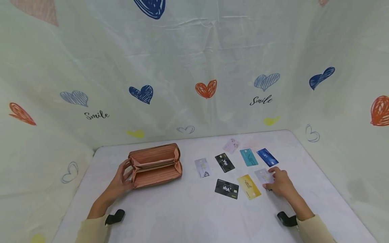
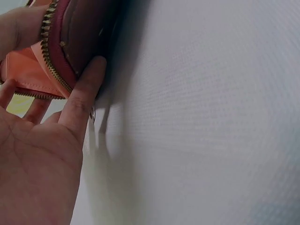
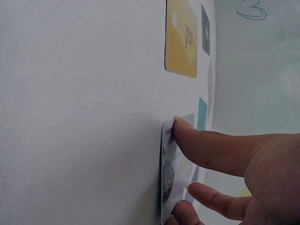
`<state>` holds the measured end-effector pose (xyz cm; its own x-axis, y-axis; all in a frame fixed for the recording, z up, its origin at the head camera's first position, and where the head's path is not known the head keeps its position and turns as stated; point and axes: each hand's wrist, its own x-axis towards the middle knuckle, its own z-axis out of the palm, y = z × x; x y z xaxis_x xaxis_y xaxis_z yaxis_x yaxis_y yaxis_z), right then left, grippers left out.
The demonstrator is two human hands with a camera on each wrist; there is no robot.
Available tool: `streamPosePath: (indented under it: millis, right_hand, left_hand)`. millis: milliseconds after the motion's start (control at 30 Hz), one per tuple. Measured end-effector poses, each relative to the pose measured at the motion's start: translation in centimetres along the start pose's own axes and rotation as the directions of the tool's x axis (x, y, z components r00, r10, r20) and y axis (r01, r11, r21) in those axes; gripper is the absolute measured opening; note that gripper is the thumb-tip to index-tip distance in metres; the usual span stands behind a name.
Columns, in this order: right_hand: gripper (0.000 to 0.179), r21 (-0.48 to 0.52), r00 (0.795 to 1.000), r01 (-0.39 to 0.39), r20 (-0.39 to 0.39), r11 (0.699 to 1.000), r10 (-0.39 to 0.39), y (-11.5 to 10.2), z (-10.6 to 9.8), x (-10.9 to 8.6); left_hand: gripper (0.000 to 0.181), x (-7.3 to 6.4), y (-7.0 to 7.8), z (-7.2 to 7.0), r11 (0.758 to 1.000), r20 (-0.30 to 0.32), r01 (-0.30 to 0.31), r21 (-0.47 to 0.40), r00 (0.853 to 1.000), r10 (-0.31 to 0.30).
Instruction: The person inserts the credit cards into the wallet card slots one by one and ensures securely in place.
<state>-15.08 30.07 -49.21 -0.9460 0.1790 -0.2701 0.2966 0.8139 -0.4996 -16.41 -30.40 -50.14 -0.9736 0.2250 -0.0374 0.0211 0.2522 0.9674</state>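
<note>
At the left of the table, an unzipped salmon-pink wallet (image 1: 161, 176) lies spread, its inner pockets facing up. My left hand (image 1: 119, 183) grips its left end. In the left wrist view, one finger runs under the zipped edge (image 2: 51, 61) and another digit lies across it. On the right, my right hand (image 1: 282, 184) pinches a pale silvery bank card (image 1: 263, 176) by its edges. The right wrist view shows the thumb on one edge of this card (image 3: 168, 183) and fingertips at the other, with the card close over the table.
Left of the right hand lie a gold card (image 1: 249, 186), two black VIP cards (image 1: 225, 162), a teal card (image 1: 249, 157) and a pale card (image 1: 202, 168). A blue card (image 1: 267, 157) and a pinkish card (image 1: 231, 145) lie farther back. A heart-printed sheet (image 1: 170, 60) hangs behind the table.
</note>
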Motion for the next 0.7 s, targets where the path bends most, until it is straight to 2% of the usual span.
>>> streamPosePath:
  millis: [333,567,700]
  right_hand:
    - [0.063,0.019,1.000,0.010,0.010,1.000,-0.010,0.4,-0.3,0.2]
    - [0.042,0.074,0.999,0.036,-0.012,0.997,-0.035,1.0,-0.9,0.2]
    - [0.039,0.118,0.998,0.068,-0.005,0.991,-0.068,1.4,-1.3,0.1]
  left_hand:
    - [0.106,-0.3,-0.1,0.1,0.999,-0.015,-0.017,-0.033,1.000,0.017]
    - [0.105,-0.4,-0.3,0.1,0.999,0.023,-0.029,-0.033,0.999,0.030]
    - [0.104,-0.4,-0.2,0.0,0.999,0.045,-0.046,-0.028,0.998,0.047]
